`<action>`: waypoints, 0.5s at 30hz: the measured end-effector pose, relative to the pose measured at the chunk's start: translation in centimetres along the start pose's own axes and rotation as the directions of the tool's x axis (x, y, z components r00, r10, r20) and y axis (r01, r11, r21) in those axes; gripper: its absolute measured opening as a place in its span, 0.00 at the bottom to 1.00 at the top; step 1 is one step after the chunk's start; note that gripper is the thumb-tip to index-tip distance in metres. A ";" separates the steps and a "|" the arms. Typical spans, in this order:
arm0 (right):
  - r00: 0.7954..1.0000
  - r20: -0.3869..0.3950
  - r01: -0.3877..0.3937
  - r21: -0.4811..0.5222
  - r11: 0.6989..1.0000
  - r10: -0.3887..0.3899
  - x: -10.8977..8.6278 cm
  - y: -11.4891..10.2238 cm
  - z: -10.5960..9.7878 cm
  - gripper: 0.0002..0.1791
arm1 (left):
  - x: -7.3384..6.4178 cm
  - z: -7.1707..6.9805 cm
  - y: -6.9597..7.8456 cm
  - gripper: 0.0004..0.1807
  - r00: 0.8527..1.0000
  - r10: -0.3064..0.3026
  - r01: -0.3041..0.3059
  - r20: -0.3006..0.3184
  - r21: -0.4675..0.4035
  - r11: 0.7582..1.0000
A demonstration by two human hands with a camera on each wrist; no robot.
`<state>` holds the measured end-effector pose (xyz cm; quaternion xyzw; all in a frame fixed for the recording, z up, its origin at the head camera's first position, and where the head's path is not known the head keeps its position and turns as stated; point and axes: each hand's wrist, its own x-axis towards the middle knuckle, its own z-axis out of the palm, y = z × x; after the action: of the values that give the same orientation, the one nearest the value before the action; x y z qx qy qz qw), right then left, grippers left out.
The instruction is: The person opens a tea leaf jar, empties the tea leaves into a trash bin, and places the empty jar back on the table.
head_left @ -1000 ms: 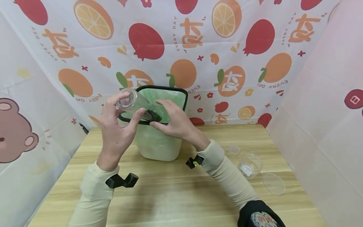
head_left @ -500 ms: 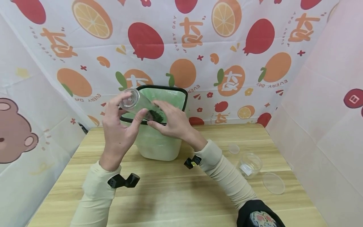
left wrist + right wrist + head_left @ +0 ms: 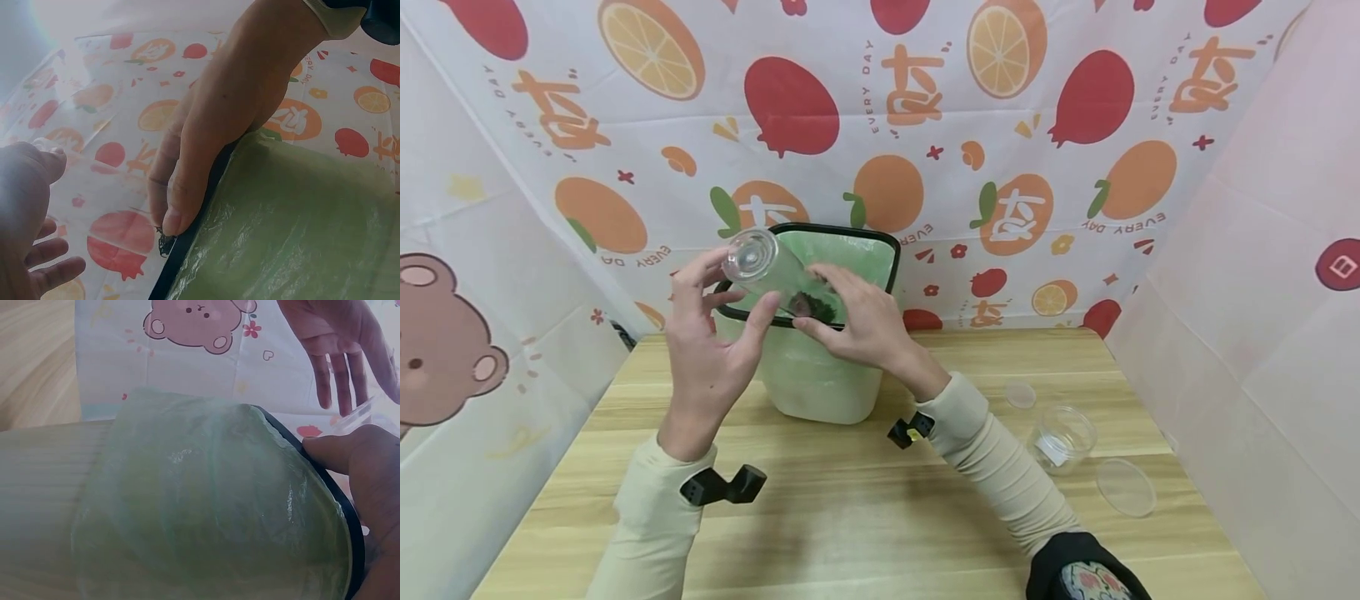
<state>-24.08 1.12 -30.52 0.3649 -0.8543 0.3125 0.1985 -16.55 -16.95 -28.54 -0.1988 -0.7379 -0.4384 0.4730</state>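
A clear plastic cup is tipped mouth-down over the bin, its round base facing up and left. Dark green leafy bits lie inside near its mouth. My right hand grips the cup low down, thumb on the near side and fingers round the far side. Beside the base is my left hand, fingers and thumb spread about the cup; in the right wrist view this left hand has its fingers stretched out. The left wrist view shows green bits under the right fingertips.
A pale green bag lines the bin, folded over its black rim. On the wooden table at right stand a clear round container, a small clear disc and a larger clear lid. A fruit-print sheet hangs behind.
The cup has shifted slightly right and its base faces the head camera more. My left fingertips, which overlapped the base earlier, now lie at its edge. The right hand keeps its grip.
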 end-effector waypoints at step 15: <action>1.000 -0.019 -0.018 0.014 1.000 0.018 -0.1 -0.1 0.1 0.36 | -2.9 -2.1 -0.7 0.35 0.994 -0.099 0.099 -0.048 0.005 0.995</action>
<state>-23.91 1.06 -30.61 0.3556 -0.8535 0.3235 0.2012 -14.59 -18.76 -31.02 -0.1497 -0.7371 -0.4631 0.4689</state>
